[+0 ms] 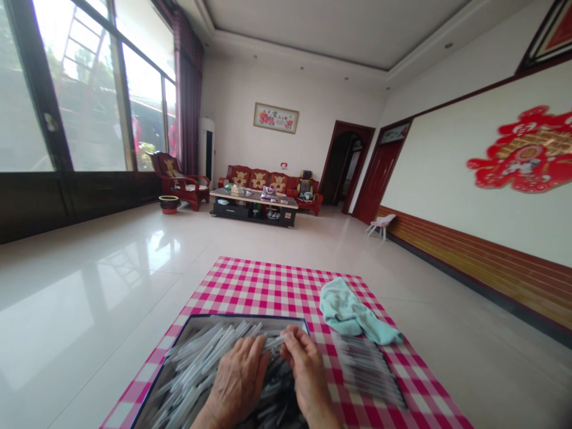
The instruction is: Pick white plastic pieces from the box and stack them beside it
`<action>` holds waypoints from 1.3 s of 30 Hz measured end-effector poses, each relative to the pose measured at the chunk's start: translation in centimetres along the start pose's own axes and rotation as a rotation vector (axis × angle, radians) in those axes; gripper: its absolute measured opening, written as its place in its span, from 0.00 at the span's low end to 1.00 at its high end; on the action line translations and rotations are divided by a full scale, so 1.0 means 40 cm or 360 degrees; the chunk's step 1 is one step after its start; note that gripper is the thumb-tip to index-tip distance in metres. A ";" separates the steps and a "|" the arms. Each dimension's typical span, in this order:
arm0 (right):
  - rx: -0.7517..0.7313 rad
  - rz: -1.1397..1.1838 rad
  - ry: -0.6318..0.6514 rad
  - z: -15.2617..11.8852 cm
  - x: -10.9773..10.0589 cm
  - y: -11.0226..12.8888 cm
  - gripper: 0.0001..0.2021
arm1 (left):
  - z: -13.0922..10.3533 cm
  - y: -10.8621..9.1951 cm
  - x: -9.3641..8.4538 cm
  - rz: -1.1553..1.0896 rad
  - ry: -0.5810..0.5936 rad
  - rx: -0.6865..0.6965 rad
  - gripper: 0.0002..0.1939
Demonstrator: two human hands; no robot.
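Note:
A shallow blue-rimmed box (250,316) holds many loose, clear plastic tubes (201,357) that look like pen barrels, with darker pieces among them on the right side. Over the box, my right hand (307,369) pinches a clear plastic tube (274,341) between thumb and fingers. My left hand (239,375) is closed at the tube's other end, palm down, its fingertips partly hidden. To the right of the box lies a row of slim clear pens (369,369) with dark ends, side by side and somewhat blurred.
A crumpled mint-green cloth (353,313) lies behind the pen row on the pink checked tablecloth (263,286). Across the tiled floor stand a low coffee table (252,208), a red wooden sofa (259,177), an armchair (183,179), and a small white stool (381,225).

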State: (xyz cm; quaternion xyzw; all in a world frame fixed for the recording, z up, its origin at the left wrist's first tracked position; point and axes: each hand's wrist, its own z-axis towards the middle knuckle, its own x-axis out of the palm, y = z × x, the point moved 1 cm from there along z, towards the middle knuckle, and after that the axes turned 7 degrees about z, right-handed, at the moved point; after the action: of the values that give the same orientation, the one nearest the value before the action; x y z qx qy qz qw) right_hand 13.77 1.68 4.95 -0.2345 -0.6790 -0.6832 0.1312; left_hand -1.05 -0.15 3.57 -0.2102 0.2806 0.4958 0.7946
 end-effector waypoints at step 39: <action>-0.0821 -0.1398 -0.0335 -0.053 -0.448 0.235 0.16 | -0.007 0.031 0.013 -0.0294 -0.0041 0.0093 0.15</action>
State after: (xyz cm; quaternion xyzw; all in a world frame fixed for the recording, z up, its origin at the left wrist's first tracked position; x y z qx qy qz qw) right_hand 33.48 -3.30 4.22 -0.0195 -0.5325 -0.7916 -0.2989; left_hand -2.05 0.54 2.94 -0.2055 0.2640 0.4146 0.8463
